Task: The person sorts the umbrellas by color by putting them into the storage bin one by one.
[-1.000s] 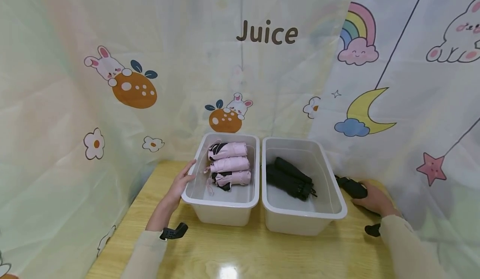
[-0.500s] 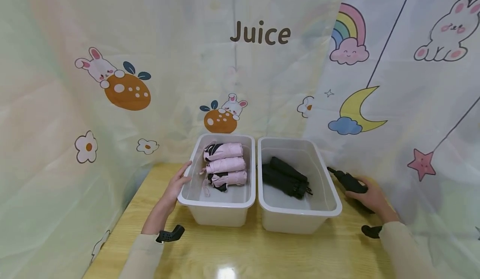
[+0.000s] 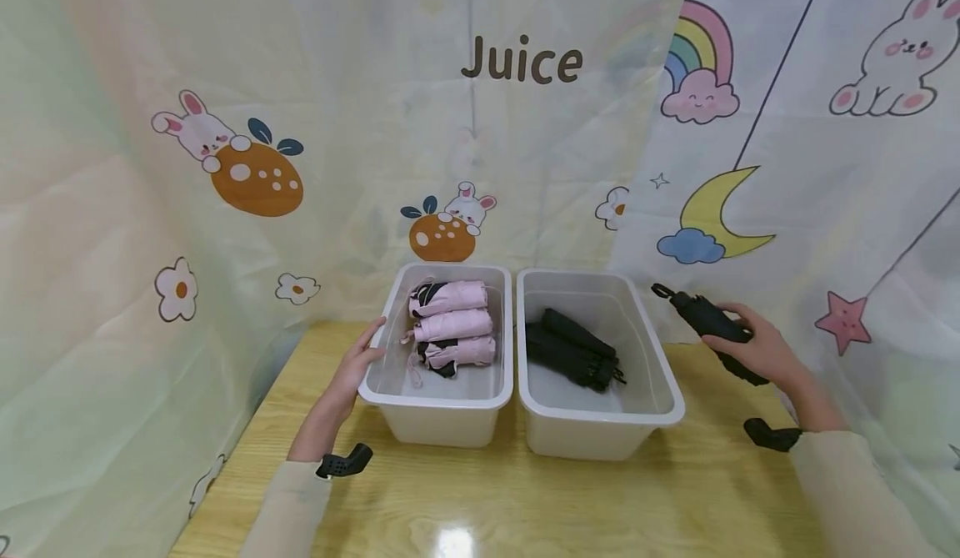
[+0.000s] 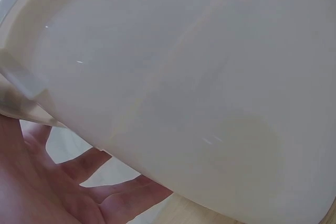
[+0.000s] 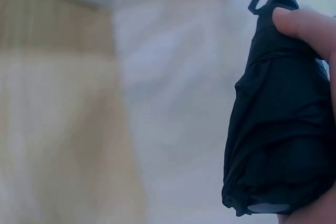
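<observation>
My right hand (image 3: 757,345) grips a folded black umbrella (image 3: 708,318) to the right of the bins, raised off the table. A wrist-loop handle shows at its upper end in the right wrist view, where the thumb lies along the umbrella (image 5: 283,114). My left hand (image 3: 358,366) rests against the left side of the left white bin (image 3: 442,404), its fingertips at the rim. In the left wrist view the fingers (image 4: 131,200) touch the bin's outer wall. Pink folded umbrellas (image 3: 453,324) lie stacked in that bin. Black folded umbrellas (image 3: 573,354) lie in the right white bin (image 3: 600,416).
Both bins stand side by side on a wooden table (image 3: 525,508). A printed fabric backdrop (image 3: 360,141) hangs behind and along both sides, close to the bins' far edges.
My right hand has lifted the black umbrella up from the table beside the right bin. The left hand stays at the left bin. The head view has shifted slightly.
</observation>
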Available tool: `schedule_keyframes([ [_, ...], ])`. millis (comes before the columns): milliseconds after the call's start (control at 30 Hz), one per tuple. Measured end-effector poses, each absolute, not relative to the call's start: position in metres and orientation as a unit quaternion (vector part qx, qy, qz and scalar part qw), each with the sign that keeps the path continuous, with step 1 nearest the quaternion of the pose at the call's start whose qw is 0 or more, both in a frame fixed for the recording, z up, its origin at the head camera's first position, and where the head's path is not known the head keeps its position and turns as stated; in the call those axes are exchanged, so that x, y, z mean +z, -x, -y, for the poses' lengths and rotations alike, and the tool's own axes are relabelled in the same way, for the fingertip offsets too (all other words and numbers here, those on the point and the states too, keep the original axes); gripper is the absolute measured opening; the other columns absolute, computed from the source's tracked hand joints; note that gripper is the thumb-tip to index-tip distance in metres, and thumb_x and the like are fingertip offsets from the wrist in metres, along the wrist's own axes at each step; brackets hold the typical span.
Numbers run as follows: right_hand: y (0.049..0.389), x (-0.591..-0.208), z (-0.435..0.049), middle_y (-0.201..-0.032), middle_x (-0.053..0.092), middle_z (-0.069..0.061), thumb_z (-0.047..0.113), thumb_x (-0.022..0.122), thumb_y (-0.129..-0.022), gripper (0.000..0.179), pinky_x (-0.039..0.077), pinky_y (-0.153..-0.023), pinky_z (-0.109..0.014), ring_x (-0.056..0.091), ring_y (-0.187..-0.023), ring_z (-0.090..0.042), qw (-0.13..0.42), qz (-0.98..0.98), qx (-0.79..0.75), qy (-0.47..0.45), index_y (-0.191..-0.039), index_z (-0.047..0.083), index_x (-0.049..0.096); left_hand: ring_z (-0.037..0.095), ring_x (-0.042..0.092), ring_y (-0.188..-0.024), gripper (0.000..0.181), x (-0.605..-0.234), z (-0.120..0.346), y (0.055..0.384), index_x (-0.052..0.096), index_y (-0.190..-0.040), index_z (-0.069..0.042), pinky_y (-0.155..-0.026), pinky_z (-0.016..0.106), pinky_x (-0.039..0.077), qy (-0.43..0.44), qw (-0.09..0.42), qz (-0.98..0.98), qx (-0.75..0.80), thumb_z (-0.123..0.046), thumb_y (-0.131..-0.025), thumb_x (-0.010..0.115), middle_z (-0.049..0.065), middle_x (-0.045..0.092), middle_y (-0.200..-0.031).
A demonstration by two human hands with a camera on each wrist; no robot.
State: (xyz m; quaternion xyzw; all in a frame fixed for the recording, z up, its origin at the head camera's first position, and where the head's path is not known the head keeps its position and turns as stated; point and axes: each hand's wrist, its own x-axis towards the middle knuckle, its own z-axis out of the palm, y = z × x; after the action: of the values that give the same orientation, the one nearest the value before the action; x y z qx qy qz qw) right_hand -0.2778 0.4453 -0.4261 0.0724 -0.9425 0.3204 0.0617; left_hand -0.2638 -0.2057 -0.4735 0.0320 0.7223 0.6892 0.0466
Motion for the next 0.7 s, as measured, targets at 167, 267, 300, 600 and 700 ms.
schedule_keyframes([
  [167, 0.274, -0.385, -0.419, -0.133, 0.043, -0.033, 0.038, 0.070, -0.089, 0.077, 0.042, -0.081, -0.065, 0.045, -0.113, -0.049, 0.074, 0.937, 0.327, -0.093, -0.148, 0.006, 0.034, 0.043, 0.032, -0.134, 0.060, -0.475, 0.207, 0.265, 0.019, -0.157, -0.023, -0.102, 0.052, 0.035, -0.030, 0.051, -0.722, 0.689, -0.015, -0.102, 0.043, 0.018, 0.013, -0.159],
  [267, 0.277, -0.365, -0.400, -0.131, 0.045, -0.031, 0.040, 0.072, -0.087, 0.079, 0.044, -0.081, -0.062, 0.047, -0.111, -0.046, 0.078, 0.938, 0.323, -0.097, -0.149, 0.009, 0.034, 0.043, 0.033, -0.133, 0.060, -0.476, 0.207, 0.266, 0.021, -0.156, -0.023, -0.101, 0.050, 0.036, -0.028, 0.048, -0.723, 0.688, -0.015, -0.101, 0.043, 0.018, 0.015, -0.158],
  [300, 0.279, -0.359, -0.394, -0.129, 0.046, -0.030, 0.041, 0.072, -0.087, 0.080, 0.045, -0.081, -0.060, 0.048, -0.109, -0.045, 0.079, 0.938, 0.322, -0.097, -0.149, 0.009, 0.034, 0.043, 0.033, -0.133, 0.060, -0.476, 0.206, 0.266, 0.021, -0.156, -0.022, -0.102, 0.051, 0.036, -0.028, 0.048, -0.721, 0.690, -0.014, -0.101, 0.043, 0.018, 0.015, -0.158],
  [600, 0.300, -0.330, -0.337, -0.134, 0.046, -0.022, 0.039, 0.079, -0.080, 0.079, 0.044, -0.085, -0.057, 0.046, -0.115, -0.038, 0.121, 0.905, 0.394, -0.107, -0.147, 0.018, 0.042, 0.043, 0.030, -0.135, 0.060, -0.472, 0.204, 0.266, 0.020, -0.157, -0.022, -0.105, 0.055, 0.030, -0.032, 0.051, -0.718, 0.693, -0.015, -0.102, 0.042, 0.018, 0.013, -0.159],
  [700, 0.309, -0.329, -0.319, -0.136, 0.046, -0.017, 0.037, 0.081, -0.079, 0.077, 0.044, -0.086, -0.053, 0.047, -0.116, -0.036, 0.120, 0.895, 0.411, -0.123, -0.145, 0.019, 0.046, 0.042, 0.029, -0.135, 0.059, -0.472, 0.205, 0.265, 0.020, -0.156, -0.023, -0.106, 0.055, 0.029, -0.025, 0.050, -0.720, 0.692, -0.015, -0.102, 0.042, 0.017, 0.013, -0.159],
])
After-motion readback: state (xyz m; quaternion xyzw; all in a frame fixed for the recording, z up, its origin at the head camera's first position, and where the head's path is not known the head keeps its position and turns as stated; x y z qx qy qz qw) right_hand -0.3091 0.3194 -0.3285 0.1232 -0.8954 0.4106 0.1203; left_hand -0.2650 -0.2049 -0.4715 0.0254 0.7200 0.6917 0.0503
